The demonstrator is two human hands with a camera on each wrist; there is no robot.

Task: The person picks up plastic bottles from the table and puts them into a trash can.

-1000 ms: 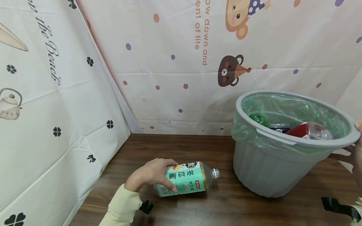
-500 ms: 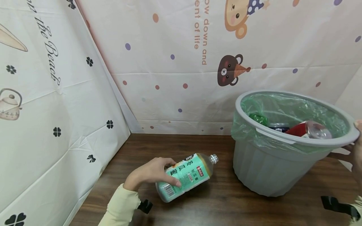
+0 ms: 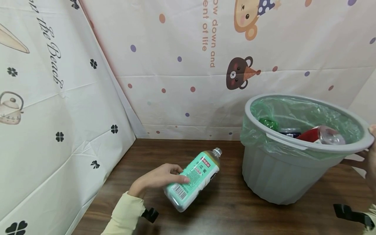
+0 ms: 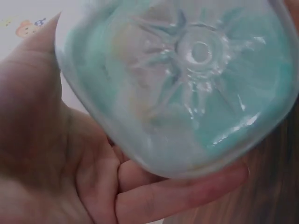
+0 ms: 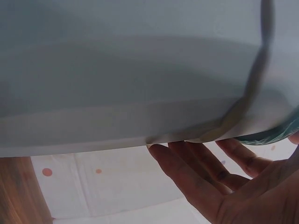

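Observation:
My left hand [image 3: 160,179] grips a clear plastic drink bottle [image 3: 197,178] with a turquoise label, thumb across the label and fingers behind it. The bottle leans with its capless-looking neck up toward the back right and its base toward the front. In the left wrist view the ribbed bottle base [image 4: 201,52] fills the upper part, the fingers curled under it. At the right edge of the head view, my right hand [image 3: 370,160] holds the rim of a grey trash can [image 3: 273,176]. The right wrist view has its fingers [image 5: 187,177] against the can's outer wall.
A green bag [image 3: 305,111] lines the can, which holds a red-labelled bottle [image 3: 330,135], a crumpled green item [image 3: 268,124] and a dark item [image 3: 290,132]. Beneath is a dark wooden table [image 3: 229,215]. Printed white sheets [image 3: 176,107] cover the back and left.
The bottle has gone from lying nearly level to tilted, its neck swinging up toward the back, and its label has turned in the left hand. The right hand and trash can stay put.

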